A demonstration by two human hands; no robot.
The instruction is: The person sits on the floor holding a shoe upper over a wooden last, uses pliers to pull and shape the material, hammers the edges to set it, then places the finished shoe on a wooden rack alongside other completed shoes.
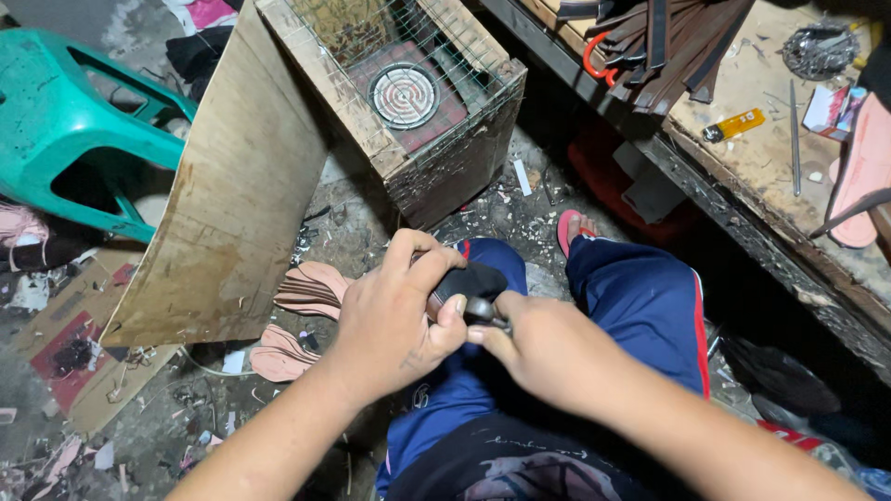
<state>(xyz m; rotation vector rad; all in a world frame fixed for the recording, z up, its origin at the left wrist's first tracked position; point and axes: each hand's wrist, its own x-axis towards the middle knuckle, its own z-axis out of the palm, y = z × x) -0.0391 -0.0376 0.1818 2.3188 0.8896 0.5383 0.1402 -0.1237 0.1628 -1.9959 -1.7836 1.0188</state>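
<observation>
Plywood sheet (232, 186), pale and stained, leans up-left of my grip against a wooden box with a wire mesh top (418, 102); a teal plastic chair (83, 121) sits further left. Right of my hands runs a scarred wooden workbench (761, 158) carrying a small yellow lighter (735, 124) and a little white-and-red packet (831, 107). My left hand (394, 320) wraps a black shoe piece (469, 281) over my knees; my right hand (538, 348) pinches a metal tool (481, 309) against it. Littered concrete floor (510, 209) lies beyond.

teal chair (56, 111), blue trousers (640, 306), pink soles (311, 289)
</observation>
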